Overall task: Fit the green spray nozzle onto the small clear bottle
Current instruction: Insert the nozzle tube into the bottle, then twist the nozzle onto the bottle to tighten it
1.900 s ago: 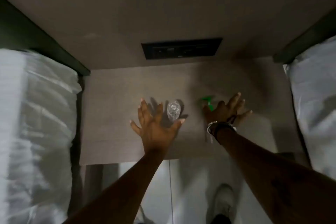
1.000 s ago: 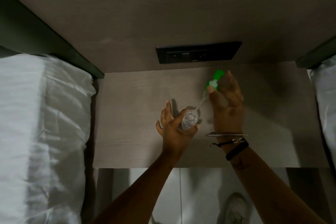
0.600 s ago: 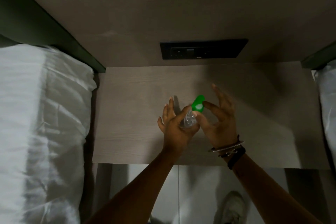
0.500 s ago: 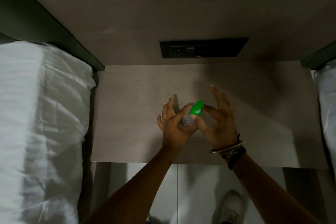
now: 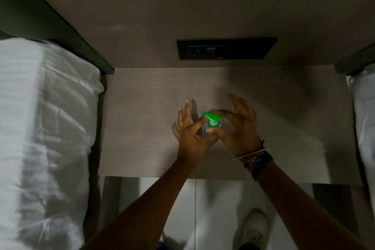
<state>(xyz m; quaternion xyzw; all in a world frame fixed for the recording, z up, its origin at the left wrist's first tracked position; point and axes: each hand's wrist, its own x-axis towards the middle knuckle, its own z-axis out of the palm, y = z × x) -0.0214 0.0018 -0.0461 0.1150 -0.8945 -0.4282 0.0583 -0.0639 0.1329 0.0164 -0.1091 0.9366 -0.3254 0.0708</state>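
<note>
The small clear bottle (image 5: 204,133) stands upright near the middle of the wooden bedside table (image 5: 142,128). My left hand (image 5: 190,136) grips it from the left with thumb and forefinger, the other fingers spread upward. The green spray nozzle (image 5: 212,120) sits on top of the bottle's neck, its spout pointing left. My right hand (image 5: 237,128) holds the nozzle's collar between thumb and forefinger, with the remaining fingers raised. Most of the bottle's body is hidden behind the two hands.
A black socket panel (image 5: 226,48) is set in the wall behind the table. White bedding (image 5: 44,138) lies close on the left and more bedding (image 5: 364,119) on the right. The table's front edge (image 5: 203,177) is below my wrists, with a white floor beneath.
My right hand lifted the nozzle from the table and lowered its tube into the bottle held by my left hand. The nozzle head has since turned so its spout points left.
</note>
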